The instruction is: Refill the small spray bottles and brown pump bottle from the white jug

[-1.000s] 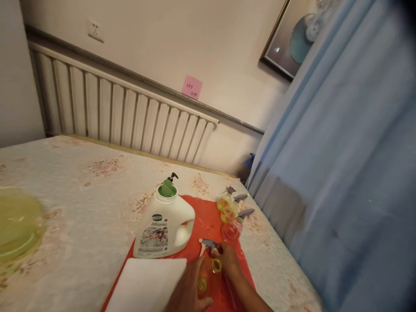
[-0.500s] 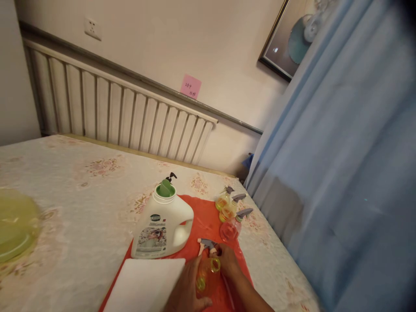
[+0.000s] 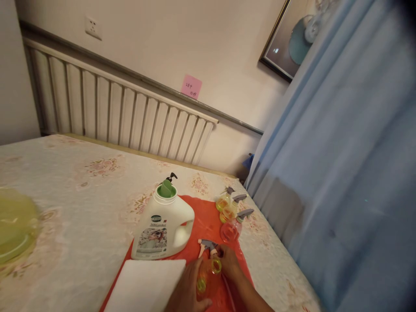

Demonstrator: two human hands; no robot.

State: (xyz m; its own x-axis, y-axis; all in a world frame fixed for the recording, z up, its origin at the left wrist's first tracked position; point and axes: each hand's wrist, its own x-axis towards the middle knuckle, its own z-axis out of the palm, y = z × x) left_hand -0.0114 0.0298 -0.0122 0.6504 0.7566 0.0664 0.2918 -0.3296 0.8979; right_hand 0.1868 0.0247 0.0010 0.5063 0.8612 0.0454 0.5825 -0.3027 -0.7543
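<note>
My left hand (image 3: 187, 287) is curled around a small see-through yellow bottle (image 3: 208, 275), tilted with its uncapped round mouth toward the upper right. My right hand (image 3: 230, 263) grips a grey-and-white spray head (image 3: 208, 246) just above that mouth. A thin clear tube (image 3: 229, 291) hangs below the right hand, outside the bottle. Both hands are over a red mat (image 3: 198, 206). Beside them stands a large white detergent jug (image 3: 162, 232), its neck uncapped with a green piece in it. Fingertips on the far side of the spray head are hidden.
Three small spray bottles stand along the mat's right edge, the nearest a pink one (image 3: 231, 230). A white board-like slab (image 3: 146, 284) lies left of my hands. A black pump top (image 3: 172, 176) shows behind the jug. A yellow translucent basin (image 3: 16, 225) sits far left; a blue curtain (image 3: 341, 151) hangs right.
Almost nothing differs. The whole view has shifted by a few pixels, and both hands keep their hold on the bottle and the spray head.
</note>
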